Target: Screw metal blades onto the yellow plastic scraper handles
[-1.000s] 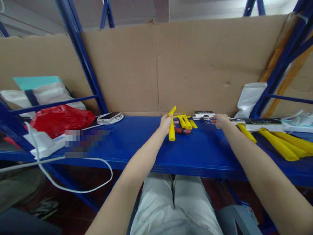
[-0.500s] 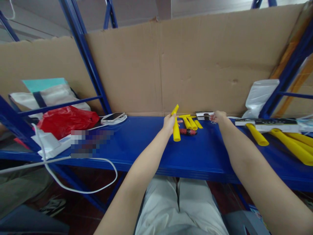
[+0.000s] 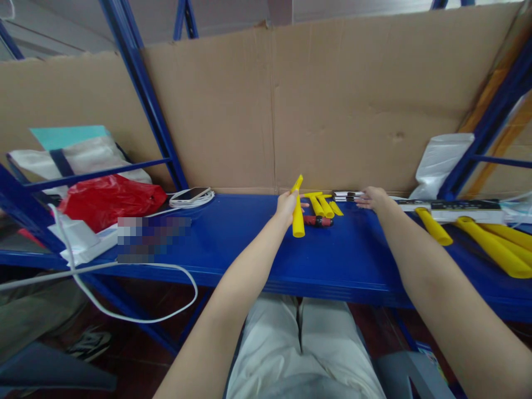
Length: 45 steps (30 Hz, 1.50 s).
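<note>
My left hand (image 3: 286, 209) is closed around a yellow tapered plastic tube (image 3: 298, 219), its wide hollow end toward me and its narrow end tilted up and away. Just right of it, a red and black tool handle (image 3: 318, 221) lies on the blue shelf top (image 3: 249, 244). Behind that handle rest several more yellow pieces (image 3: 325, 206). My right hand (image 3: 373, 198) is at the back of the shelf with its fingers stretched to the left, beside some black and white strips (image 3: 347, 196). Nothing shows in its grasp, though the fingertips are small in view.
Larger yellow tubes (image 3: 494, 246) and a long black and white box (image 3: 465, 210) lie at the right. A white plastic bag (image 3: 444, 163) leans by the post. On the left are a phone (image 3: 195, 194), a white cable (image 3: 183, 271) and a red bag (image 3: 112, 200). Cardboard (image 3: 332, 111) stands behind.
My right hand's fingers have spread out from a closer grip near small shiny bits. My left hand keeps the yellow tube in place. The view has shifted slightly.
</note>
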Motion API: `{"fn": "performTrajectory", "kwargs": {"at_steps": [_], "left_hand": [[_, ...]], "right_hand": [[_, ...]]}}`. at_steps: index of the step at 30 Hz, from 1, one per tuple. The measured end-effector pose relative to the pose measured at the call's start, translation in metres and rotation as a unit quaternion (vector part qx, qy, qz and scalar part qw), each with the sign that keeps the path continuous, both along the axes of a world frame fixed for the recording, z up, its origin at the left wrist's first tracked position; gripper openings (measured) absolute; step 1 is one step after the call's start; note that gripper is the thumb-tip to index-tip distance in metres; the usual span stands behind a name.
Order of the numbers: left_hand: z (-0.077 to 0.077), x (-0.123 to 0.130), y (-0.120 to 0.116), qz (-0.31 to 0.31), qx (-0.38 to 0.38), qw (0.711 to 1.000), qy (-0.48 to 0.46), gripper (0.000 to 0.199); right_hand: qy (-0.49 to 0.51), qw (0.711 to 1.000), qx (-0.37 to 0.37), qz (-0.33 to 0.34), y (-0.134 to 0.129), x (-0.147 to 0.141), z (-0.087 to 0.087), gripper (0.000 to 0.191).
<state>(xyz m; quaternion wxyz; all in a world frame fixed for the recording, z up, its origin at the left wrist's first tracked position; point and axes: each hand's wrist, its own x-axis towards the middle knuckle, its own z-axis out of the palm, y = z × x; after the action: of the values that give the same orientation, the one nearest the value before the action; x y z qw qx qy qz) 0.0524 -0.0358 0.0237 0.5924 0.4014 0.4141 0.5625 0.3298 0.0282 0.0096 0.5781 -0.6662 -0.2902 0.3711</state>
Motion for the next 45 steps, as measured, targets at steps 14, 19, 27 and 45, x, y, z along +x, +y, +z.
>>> {"fn": "performTrajectory", "kwargs": {"at_steps": [14,19,27,45], "left_hand": [[0.0,-0.001,-0.001,0.007,0.0,1.0,-0.001,0.027],[0.0,-0.001,-0.001,0.004,0.0,1.0,0.002,0.027],[0.0,0.0,0.002,0.001,-0.015,1.0,-0.019,0.016],[-0.006,-0.008,0.014,-0.125,-0.046,0.991,-0.008,0.028]], "right_hand": [[0.001,0.999,-0.023,-0.023,-0.016,-0.022,0.009,0.012],[-0.002,1.0,-0.024,-0.018,-0.016,-0.025,0.01,0.012],[-0.027,0.999,-0.036,-0.013,-0.021,-0.028,0.012,0.015],[-0.509,0.791,0.086,0.328,-0.096,-0.086,0.013,0.009]]}}
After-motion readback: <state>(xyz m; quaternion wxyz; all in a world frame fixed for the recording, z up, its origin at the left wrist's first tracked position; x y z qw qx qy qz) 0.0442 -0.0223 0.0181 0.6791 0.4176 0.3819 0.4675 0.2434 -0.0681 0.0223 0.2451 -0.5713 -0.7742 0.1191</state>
